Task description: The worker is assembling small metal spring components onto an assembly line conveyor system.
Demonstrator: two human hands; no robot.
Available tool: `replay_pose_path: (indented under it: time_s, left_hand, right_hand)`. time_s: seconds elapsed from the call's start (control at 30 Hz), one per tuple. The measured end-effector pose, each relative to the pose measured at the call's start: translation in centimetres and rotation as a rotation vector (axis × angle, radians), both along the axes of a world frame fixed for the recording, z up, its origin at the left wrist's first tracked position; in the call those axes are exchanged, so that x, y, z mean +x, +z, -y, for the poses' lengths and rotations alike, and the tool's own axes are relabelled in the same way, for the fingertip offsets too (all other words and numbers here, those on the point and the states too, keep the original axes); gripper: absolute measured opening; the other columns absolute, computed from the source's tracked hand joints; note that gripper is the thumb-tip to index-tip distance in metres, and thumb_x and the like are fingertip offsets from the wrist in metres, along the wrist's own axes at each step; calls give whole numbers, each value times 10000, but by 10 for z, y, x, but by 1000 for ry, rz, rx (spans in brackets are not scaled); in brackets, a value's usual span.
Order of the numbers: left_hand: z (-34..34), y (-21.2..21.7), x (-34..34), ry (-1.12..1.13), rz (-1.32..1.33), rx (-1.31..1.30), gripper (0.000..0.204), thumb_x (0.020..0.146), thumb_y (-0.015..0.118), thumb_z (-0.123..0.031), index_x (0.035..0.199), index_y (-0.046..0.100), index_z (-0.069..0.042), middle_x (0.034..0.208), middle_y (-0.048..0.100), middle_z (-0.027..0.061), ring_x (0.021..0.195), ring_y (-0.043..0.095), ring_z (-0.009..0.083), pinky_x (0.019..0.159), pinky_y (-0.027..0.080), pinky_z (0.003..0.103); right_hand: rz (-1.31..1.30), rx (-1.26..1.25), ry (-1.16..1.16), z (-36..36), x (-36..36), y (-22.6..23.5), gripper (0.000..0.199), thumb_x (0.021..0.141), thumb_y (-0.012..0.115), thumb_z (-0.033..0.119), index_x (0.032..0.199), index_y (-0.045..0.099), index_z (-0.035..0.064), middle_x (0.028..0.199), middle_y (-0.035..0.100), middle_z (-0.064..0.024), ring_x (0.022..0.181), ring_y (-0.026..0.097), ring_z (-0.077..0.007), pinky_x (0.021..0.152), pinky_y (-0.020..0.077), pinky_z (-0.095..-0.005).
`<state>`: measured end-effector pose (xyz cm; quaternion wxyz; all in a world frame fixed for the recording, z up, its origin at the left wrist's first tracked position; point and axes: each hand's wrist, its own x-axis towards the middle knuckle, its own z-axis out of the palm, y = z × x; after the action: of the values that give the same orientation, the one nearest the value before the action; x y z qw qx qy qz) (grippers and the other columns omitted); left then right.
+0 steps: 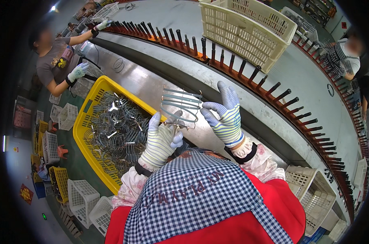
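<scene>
A wire cage of several stacked grey-blue rings (180,104), joined by thin rods and with a metal fitting at its lower end, is held up in front of me. My left hand (160,140), in a striped glove with pale coated fingers, grips it by that lower end. My right hand (227,116), gloved alike, is beside the cage's right edge with its fingers apart; whether a fingertip touches the wire I cannot tell. At my left stands a yellow plastic basket (82,134) heaped with similar wire pieces (115,122), some with white fittings.
A curved row of dark upright pegs (241,67) runs along the line beyond the metal worktop (133,73). A cream crate (245,30) stands behind it. Two people (62,61) (347,53) work at left and right. Crates (310,195) flank me. Loose rings (118,65) lie on the worktop.
</scene>
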<state>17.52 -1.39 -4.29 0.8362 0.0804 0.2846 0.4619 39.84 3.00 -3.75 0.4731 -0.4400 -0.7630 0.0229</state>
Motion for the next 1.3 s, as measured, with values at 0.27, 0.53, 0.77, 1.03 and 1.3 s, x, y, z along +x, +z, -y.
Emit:
replay_pose_path:
  time_s: [0.27, 0.53, 0.77, 1.03, 1.3]
  left_hand:
    - [-4, 5, 1, -11, 24, 15, 779, 848, 494, -722, 1238, 559, -52, 1073, 651, 102, 541, 470, 129, 412, 340, 214]
    - [-7, 6, -2, -42, 49, 34, 748, 858, 494, -709, 1244, 551, -71, 1057, 640, 83, 561, 494, 138, 456, 381, 226]
    - [-35, -12, 35, 150, -71, 360, 602, 889, 627, -519, 1287, 511, -84, 1131, 609, 87, 901, 602, 226, 677, 520, 290]
    - [-52, -10, 90, 19, -377, 783, 1000, 791, 776, -263, 1541, 143, -70, 1473, 345, 168, 1335, 397, 278, 1098, 360, 374]
    - [-43, -12, 91, -133, -490, 613, 848, 921, 646, -325, 1544, 135, -63, 1530, 275, 221, 1425, 281, 348, 1152, 258, 423]
  right_hand:
    - [79, -8, 99, 7, 1, -7, 238, 732, 779, 332, 910, 731, 181, 1348, 516, -225, 1263, 480, -390, 1084, 294, -528]
    - [10, 15, 31, 2, 2, 0, 261, 760, 776, 314, 946, 710, 144, 1321, 543, -222, 1220, 524, -374, 1058, 351, -495]
    - [-499, -1044, 419, 24, 6, -19, 439, 848, 739, 313, 1123, 648, -17, 1003, 681, -141, 936, 656, -209, 844, 511, -328]
    - [-270, -740, 260, 0, 26, -23, 376, 867, 715, 323, 1107, 669, 37, 1031, 706, -117, 919, 671, -251, 818, 517, -342]
    - [-663, -287, -521, -75, 207, -18, 271, 928, 679, 294, 1002, 693, 34, 891, 691, -24, 801, 587, -112, 744, 471, -273]
